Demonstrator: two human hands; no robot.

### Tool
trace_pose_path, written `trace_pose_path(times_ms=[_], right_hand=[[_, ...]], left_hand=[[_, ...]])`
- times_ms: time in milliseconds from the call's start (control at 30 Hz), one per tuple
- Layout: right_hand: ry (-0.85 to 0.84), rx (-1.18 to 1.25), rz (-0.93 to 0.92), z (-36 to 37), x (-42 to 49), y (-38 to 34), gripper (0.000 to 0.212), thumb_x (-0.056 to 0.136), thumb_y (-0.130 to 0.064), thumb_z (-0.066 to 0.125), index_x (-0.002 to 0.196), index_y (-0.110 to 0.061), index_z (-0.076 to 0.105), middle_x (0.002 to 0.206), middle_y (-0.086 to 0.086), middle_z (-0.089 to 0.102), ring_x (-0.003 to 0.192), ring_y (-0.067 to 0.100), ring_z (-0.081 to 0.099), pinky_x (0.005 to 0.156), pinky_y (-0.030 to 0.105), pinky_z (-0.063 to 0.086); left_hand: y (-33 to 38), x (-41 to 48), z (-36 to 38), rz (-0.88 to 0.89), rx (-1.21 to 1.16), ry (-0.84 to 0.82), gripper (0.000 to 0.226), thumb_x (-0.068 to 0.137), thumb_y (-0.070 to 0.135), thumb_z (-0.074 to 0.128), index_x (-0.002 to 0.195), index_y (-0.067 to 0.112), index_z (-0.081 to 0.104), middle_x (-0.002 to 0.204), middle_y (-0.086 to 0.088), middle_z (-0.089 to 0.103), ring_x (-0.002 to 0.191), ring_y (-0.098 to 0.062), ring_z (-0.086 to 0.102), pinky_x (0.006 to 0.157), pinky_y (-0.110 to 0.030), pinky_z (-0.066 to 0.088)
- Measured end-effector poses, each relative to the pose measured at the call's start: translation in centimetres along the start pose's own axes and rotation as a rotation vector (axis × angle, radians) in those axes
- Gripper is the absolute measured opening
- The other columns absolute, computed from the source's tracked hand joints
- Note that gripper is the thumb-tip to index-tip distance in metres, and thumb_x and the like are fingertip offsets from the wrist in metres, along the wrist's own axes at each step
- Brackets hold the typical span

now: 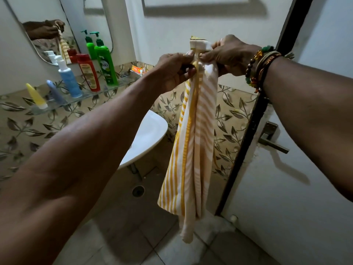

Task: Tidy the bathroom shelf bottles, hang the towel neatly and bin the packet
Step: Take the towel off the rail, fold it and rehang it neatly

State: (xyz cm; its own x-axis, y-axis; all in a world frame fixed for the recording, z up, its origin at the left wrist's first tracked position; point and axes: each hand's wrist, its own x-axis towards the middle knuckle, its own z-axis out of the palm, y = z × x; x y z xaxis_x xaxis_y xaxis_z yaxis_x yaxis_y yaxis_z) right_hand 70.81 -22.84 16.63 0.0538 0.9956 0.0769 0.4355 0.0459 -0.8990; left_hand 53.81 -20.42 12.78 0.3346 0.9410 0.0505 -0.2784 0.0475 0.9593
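Note:
A yellow-and-white striped towel (193,142) hangs folded lengthwise in front of me. My left hand (172,70) and my right hand (227,54) both pinch its top edge, close together. On the glass shelf (122,85) at the left stand a green pump bottle (106,62), a red bottle (88,73) and a blue-and-white spray bottle (67,79). A yellow tube (36,96) and a grey-blue tube (55,91) stand cap-down beside them. An orange packet (138,70) lies at the shelf's far end.
A mirror (57,25) above the shelf reflects my hands and the bottles. A white basin (147,136) sits below the shelf. The door (305,169) with its metal handle (271,138) stands at the right. A floor drain (138,191) is in the tiled floor.

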Motion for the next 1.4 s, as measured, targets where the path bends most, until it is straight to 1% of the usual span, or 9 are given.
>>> trace_pose_path(times_ms=[133, 267, 433, 667, 833, 967, 1167, 1300, 1400], right_hand=[[-0.003, -0.017, -0.03, 0.1, -0.4, -0.5, 0.035, 0.08, -0.017, 0.079, 0.109, -0.007, 0.062, 0.1, 0.008, 0.072, 0.08, 0.021, 0.075, 0.061, 0.035, 0.061], [0.036, 0.016, 0.003, 0.0, -0.6, -0.5, 0.042, 0.075, -0.021, 0.083, 0.11, -0.008, 0.064, 0.099, 0.006, 0.073, 0.082, 0.021, 0.074, 0.066, 0.038, 0.062], [0.116, 0.127, 0.031, -0.4, -0.6, -0.4, 0.041, 0.069, -0.02, 0.086, 0.102, -0.008, 0.066, 0.088, 0.005, 0.074, 0.07, 0.017, 0.075, 0.054, 0.029, 0.058], [-0.109, 0.36, 0.095, -0.6, -0.8, -0.8, 0.02, 0.088, -0.021, 0.067, 0.104, -0.01, 0.063, 0.08, 0.003, 0.073, 0.075, 0.016, 0.07, 0.083, 0.033, 0.06], [-0.065, 0.309, 0.083, -1.5, -1.1, -0.5, 0.015, 0.085, -0.021, 0.074, 0.089, -0.009, 0.067, 0.081, 0.004, 0.069, 0.073, 0.015, 0.064, 0.06, 0.023, 0.056], [0.06, 0.275, 0.061, -1.0, -1.1, 0.1, 0.032, 0.068, -0.018, 0.087, 0.093, -0.004, 0.072, 0.079, 0.005, 0.075, 0.065, 0.016, 0.072, 0.053, 0.022, 0.054], [0.05, 0.306, 0.058, -0.7, -0.9, 0.3, 0.033, 0.073, -0.016, 0.084, 0.1, -0.002, 0.071, 0.092, 0.012, 0.075, 0.083, 0.026, 0.074, 0.07, 0.034, 0.061], [0.199, 0.209, -0.024, -0.4, -0.7, 0.3, 0.033, 0.066, -0.009, 0.087, 0.094, -0.007, 0.069, 0.085, 0.006, 0.072, 0.072, 0.019, 0.07, 0.049, 0.022, 0.054], [0.162, 0.068, -0.077, -0.1, -0.5, 0.5, 0.027, 0.069, -0.012, 0.084, 0.092, -0.011, 0.07, 0.089, 0.008, 0.07, 0.073, 0.019, 0.063, 0.055, 0.027, 0.053]], left_hand=[[0.2, -0.3, 0.5, 0.011, 0.03, 0.055, 0.014, 0.093, 0.016, 0.064, 0.097, 0.002, 0.064, 0.077, -0.009, 0.063, 0.06, -0.014, 0.062, 0.056, -0.023, 0.054], [0.1, -0.4, 1.1, 0.027, 0.045, 0.08, 0.01, 0.094, 0.013, 0.063, 0.089, 0.004, 0.061, 0.083, -0.012, 0.064, 0.066, -0.018, 0.066, 0.058, -0.026, 0.056], [0.2, -0.6, 2.1, 0.029, 0.046, 0.102, 0.012, 0.088, 0.012, 0.07, 0.084, 0.002, 0.064, 0.078, -0.01, 0.06, 0.057, -0.014, 0.059, 0.057, -0.023, 0.055], [0.8, -0.7, 3.3, 0.046, 0.01, 0.147, 0.022, 0.085, 0.011, 0.074, 0.069, 0.0, 0.063, 0.062, -0.008, 0.058, 0.048, -0.013, 0.057, 0.053, -0.023, 0.055], [0.4, -0.6, 2.6, 0.011, 0.004, 0.138, 0.02, 0.094, 0.008, 0.061, 0.077, -0.001, 0.064, 0.074, -0.01, 0.056, 0.059, -0.015, 0.057, 0.057, -0.023, 0.056], [0.1, -0.9, 3.2, 0.01, 0.046, 0.131, 0.018, 0.092, 0.004, 0.063, 0.075, 0.0, 0.062, 0.071, -0.008, 0.054, 0.058, -0.013, 0.054, 0.058, -0.022, 0.059], [0.5, -1.5, 2.6, -0.006, 0.045, 0.155, 0.012, 0.086, 0.005, 0.071, 0.079, -0.002, 0.065, 0.069, -0.009, 0.059, 0.056, -0.014, 0.058, 0.05, -0.02, 0.054], [0.7, -1.4, 2.4, -0.005, 0.036, 0.169, 0.016, 0.087, 0.007, 0.07, 0.073, 0.003, 0.062, 0.063, -0.006, 0.055, 0.052, -0.013, 0.054, 0.049, -0.019, 0.052], [0.7, -1.2, 2.4, -0.014, 0.039, 0.175, 0.014, 0.091, 0.008, 0.063, 0.077, 0.004, 0.061, 0.062, -0.003, 0.05, 0.053, -0.012, 0.048, 0.052, -0.021, 0.047]])
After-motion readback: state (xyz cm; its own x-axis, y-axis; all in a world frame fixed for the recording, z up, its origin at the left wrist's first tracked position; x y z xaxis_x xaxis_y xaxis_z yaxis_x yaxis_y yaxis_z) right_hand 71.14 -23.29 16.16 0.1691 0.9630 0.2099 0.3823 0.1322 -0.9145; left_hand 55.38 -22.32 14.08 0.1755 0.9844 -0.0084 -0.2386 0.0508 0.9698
